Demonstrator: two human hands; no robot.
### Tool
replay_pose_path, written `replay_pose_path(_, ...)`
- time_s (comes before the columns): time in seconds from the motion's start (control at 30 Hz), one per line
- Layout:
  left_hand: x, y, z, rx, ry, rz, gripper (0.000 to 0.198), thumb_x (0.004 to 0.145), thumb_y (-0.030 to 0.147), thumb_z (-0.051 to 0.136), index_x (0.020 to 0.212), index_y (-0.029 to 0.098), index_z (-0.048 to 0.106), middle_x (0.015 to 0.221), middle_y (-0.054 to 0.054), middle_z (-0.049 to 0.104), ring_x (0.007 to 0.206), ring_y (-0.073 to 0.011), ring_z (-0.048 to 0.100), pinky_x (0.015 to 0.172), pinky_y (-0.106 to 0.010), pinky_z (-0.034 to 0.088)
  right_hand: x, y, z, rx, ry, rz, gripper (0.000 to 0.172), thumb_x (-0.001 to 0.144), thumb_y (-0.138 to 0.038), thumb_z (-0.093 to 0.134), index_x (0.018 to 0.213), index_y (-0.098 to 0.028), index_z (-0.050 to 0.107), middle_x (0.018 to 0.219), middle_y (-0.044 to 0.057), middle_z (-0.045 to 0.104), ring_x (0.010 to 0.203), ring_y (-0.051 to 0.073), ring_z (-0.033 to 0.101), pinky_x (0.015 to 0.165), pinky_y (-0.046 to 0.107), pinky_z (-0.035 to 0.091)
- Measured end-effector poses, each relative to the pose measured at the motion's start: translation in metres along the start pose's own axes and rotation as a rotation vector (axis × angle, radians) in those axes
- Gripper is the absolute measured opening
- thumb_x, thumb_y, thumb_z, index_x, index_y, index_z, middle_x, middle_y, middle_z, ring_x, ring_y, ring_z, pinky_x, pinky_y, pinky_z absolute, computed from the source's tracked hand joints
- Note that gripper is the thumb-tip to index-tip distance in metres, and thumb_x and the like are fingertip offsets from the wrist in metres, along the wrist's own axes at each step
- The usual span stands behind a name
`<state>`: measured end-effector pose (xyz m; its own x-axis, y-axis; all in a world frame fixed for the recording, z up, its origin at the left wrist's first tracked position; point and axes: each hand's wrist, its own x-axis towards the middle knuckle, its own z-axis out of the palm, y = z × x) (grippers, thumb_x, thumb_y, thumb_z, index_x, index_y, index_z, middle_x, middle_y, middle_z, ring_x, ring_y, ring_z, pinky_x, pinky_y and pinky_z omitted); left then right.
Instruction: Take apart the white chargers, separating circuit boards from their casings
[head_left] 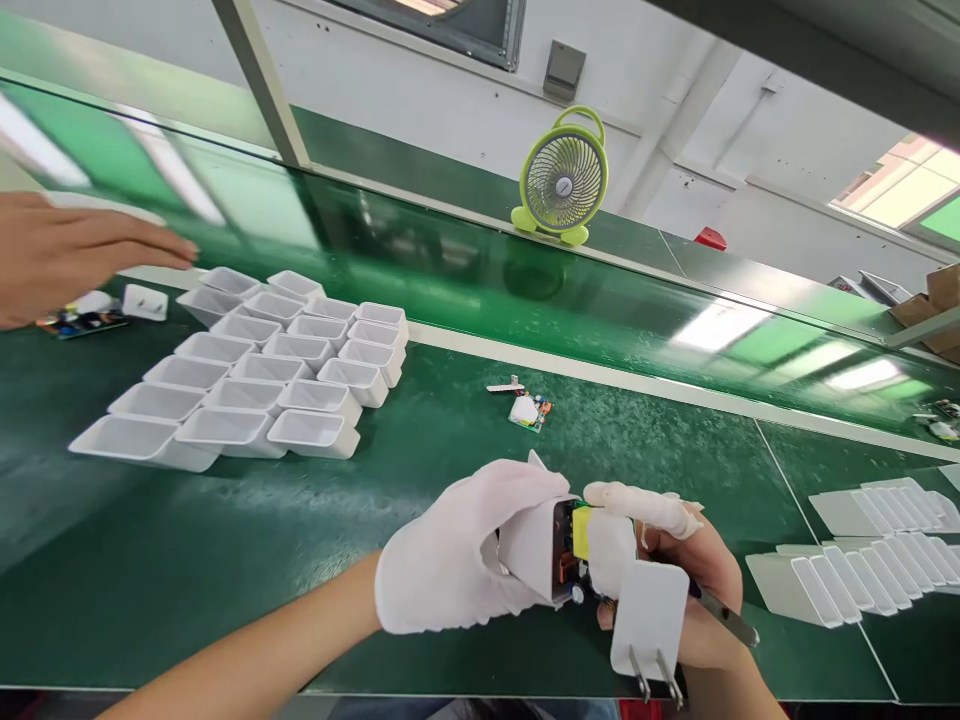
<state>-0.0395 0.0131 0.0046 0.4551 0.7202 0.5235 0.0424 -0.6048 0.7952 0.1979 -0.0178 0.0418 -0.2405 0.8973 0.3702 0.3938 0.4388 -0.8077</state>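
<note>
My left hand (pixel 469 545), in a white glove, grips a white plastic charger case (pixel 529 550) with its open end turned right. My right hand (pixel 697 550), with white covers on some fingers, holds a circuit board (pixel 581 550) at that opening; the board looks partly inside the case. Yellow and white parts show on the board. In front of my right fingers hangs a white plug cover (pixel 651 615) with two metal prongs pointing down. A slim metal tool (pixel 726 612) sticks out from under my right hand, its other end hidden.
Open white cases (pixel 247 370) stand in rows at left. Another circuit board (pixel 529 408) lies ahead. White covers (pixel 862 580) are lined up at right. Another person's hand (pixel 82 250) reaches in at far left, near a board. A green fan (pixel 564 185) stands behind on the ledge.
</note>
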Motion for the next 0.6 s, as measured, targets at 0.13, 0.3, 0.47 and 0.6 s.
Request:
replay_pose_path(0.13,-0.0006,-0.0005,0.0024,-0.042,0.01,-0.06,0.072,0.073,0.024,0.087,0.137,0.027,0.054,0.126,-0.01,0.069,0.11,-0.0256,0.071,0.096,-0.037,0.06,0.0039,0.0002,-0.0011,-0.003,-0.007,-0.092,0.026,0.076,-0.035,0.087,0.095,-0.026,0.072,0.062,-0.007,0.043,0.05,0.01,0.038,0.045,0.026,0.034)
replay_pose_path(0.3,-0.0006,0.0004,0.0017,-0.033,-0.029,-0.109,0.069,0.073,0.024,0.085,0.136,0.027,0.056,0.127,-0.01,0.07,0.109,-0.0258,0.071,0.094,-0.036,0.061,0.0032,0.0015,-0.0003,-0.011,0.012,-0.081,0.025,0.073,-0.031,0.088,0.087,-0.027,0.067,0.063,-0.006,0.043,0.052,0.012,0.039,0.048,0.028,0.034)
replay_pose_path(0.47,-0.0001,0.0023,-0.0017,-0.001,-0.034,-0.07,0.068,0.077,0.026,0.083,0.138,0.028,0.053,0.129,-0.012,0.069,0.113,-0.027,0.071,0.096,-0.038,0.06,0.003,0.0009,0.0005,-0.041,0.004,-0.098,0.027,0.074,-0.031,0.087,0.08,-0.027,0.061,0.063,-0.006,0.043,0.052,0.011,0.037,0.049,0.029,0.03)
replay_pose_path(0.6,-0.0008,0.002,-0.0011,-0.01,-0.04,-0.08,0.069,0.076,0.026,0.083,0.138,0.026,0.053,0.129,-0.012,0.069,0.113,-0.0274,0.071,0.097,-0.038,0.06,0.0015,0.0021,-0.0002,-0.032,-0.016,-0.101,0.026,0.077,-0.036,0.086,0.083,-0.027,0.062,0.062,-0.007,0.043,0.05,0.011,0.036,0.049,0.03,0.029)
